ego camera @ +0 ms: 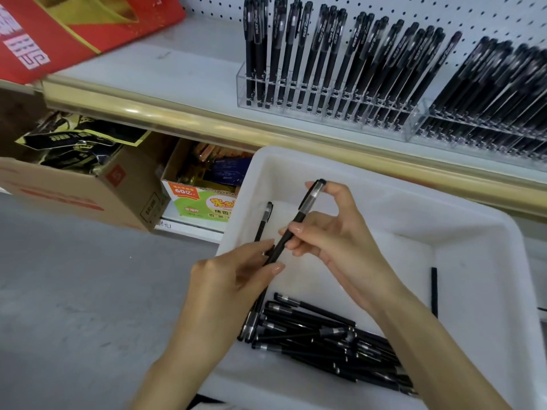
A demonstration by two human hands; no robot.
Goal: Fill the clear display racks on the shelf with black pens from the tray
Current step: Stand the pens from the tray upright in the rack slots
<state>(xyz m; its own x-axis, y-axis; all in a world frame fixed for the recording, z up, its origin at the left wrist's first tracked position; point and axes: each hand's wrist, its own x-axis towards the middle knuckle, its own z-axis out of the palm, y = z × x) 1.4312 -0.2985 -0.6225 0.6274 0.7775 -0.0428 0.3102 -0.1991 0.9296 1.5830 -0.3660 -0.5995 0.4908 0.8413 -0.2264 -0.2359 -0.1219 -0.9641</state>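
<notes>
A black pen [309, 198] is held slanting above the middle of the white tray [473, 291], cap end up and pointing towards the tray's far wall. The right hand [340, 244] grips it, with the index fingertip on top of the cap and the thumb and other fingers curled round the barrel. The pen's lower end meets the thumb of the left hand [233, 279], which hovers over the tray's left wall. That hand's fingers are curled round a bunch of pens [263, 223]; one capped end sticks up above the hand and other ends hang below it into the tray. How many pens it holds cannot be told. A loose pile of pens [325, 335] lies in the tray's near part, partly under the right forearm, and a single pen [434, 291] lies against the tray's right wall. Beyond the tray's far rim runs the gold shelf edge [207, 119] of the white shelf [177, 69]. On the shelf stand two clear display racks, one [296, 96] straight beyond the tray and the other [473, 128] beyond its right corner, both packed with upright black pens leaning towards a white pegboard [384, 10]. A red box [59, 31] sits far beyond the tray to the left. Left of the tray, under the shelf, are a brown cardboard box [74, 187] and a green and white carton [201, 202], with grey floor [74, 291] nearer.
</notes>
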